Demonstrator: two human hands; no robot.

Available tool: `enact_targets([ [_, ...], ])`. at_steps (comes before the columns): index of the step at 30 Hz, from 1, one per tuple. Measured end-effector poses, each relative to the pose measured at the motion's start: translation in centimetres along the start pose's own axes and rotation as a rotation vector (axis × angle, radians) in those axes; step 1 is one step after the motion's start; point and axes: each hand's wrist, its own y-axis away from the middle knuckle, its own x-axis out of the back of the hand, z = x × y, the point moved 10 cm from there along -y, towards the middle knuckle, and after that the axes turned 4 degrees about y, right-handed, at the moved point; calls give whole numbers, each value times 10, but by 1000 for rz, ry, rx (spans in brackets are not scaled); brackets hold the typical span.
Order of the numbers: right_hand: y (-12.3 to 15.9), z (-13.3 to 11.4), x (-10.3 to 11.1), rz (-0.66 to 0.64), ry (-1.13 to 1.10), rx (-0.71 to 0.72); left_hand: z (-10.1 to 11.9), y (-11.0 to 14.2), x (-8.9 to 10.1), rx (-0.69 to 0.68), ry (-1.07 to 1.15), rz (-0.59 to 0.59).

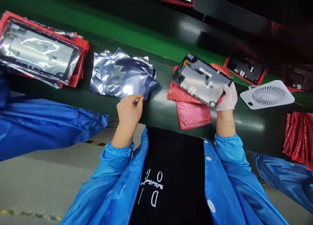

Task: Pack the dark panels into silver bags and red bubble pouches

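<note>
My left hand (129, 111) is bare and pinches the near corner of the top silver anti-static bag (122, 75) in a small pile on the dark bench. My right hand (228, 98) wears a white glove and grips the right end of a flat dark panel with a shiny face (200, 79), held tilted just above red bubble-wrap pouches (192, 113). Both my sleeves are blue.
A stack of bagged panels on red pouches (39, 52) lies at the far left. A white desk fan (267, 94) lies flat at right, with more red pouches (299, 138) and panels (244, 67) beyond. Other people's blue sleeves (44, 127) flank me. A green belt (102, 26) runs behind.
</note>
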Motion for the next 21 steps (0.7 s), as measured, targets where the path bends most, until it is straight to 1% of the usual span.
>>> enact_targets([
  [2, 36, 5, 14, -25, -38, -108, -6, -3, -2, 69, 31, -14],
  [5, 79, 12, 17, -130, -48, -254, -11, -8, -6, 102, 123, -30],
  [8, 105, 9, 18, -179, -42, -284, -17, -15, -7, 135, 216, -15],
  [11, 116, 6, 22, -140, -49, -299, -31, -19, -8, 224, 336, 14],
  [14, 118, 6, 30, -70, -51, -308, -43, -21, -12, 303, 419, 10],
  [17, 118, 7, 34, -29, -74, -320, -51, -22, -16, 338, 503, -13],
  [19, 118, 8, 34, -15, -91, -324, -58, -23, -16, 357, 578, 3],
  [21, 119, 9, 33, -6, -96, -327, -70, -22, -18, 407, 664, 14],
])
